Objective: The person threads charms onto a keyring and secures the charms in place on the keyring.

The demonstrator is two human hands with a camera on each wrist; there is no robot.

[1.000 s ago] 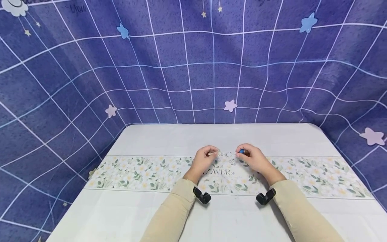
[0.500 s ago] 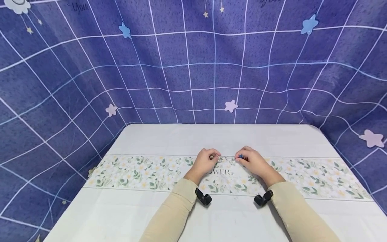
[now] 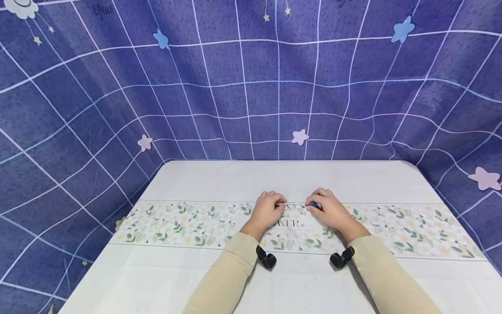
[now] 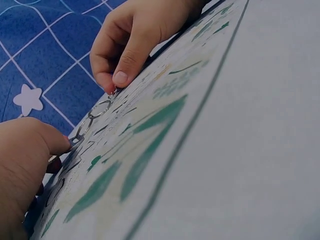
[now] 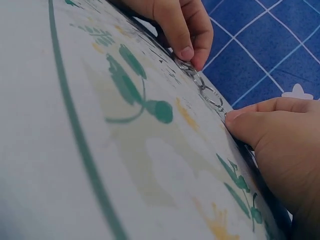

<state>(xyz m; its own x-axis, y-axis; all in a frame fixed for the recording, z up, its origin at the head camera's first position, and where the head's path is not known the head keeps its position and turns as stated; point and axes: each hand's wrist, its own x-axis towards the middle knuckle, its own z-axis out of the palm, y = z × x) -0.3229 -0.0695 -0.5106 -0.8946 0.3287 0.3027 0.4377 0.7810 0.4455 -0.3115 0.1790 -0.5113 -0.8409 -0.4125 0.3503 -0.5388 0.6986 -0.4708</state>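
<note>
My left hand and right hand are a short way apart over the floral band of the table. A keychain of linked metal rings stretches between them, low along the cloth. In the right wrist view, the left thumb and forefinger pinch the metal at its far end. My right thumb and forefinger pinch the short chain at the other end. A small blue piece shows at my right fingers in the head view; most of it is hidden. What lies inside the left palm cannot be seen.
A white cloth covers the table, with a printed band of flowers and lettering across it. Behind and at the sides hangs a blue curtain with grid lines and stars. A black wrist camera sits on each sleeve.
Both hands have come down slightly toward the near side, and the rings between them lie lower now. The blue piece shows less than a second ago. Both hands keep their pinch.
</note>
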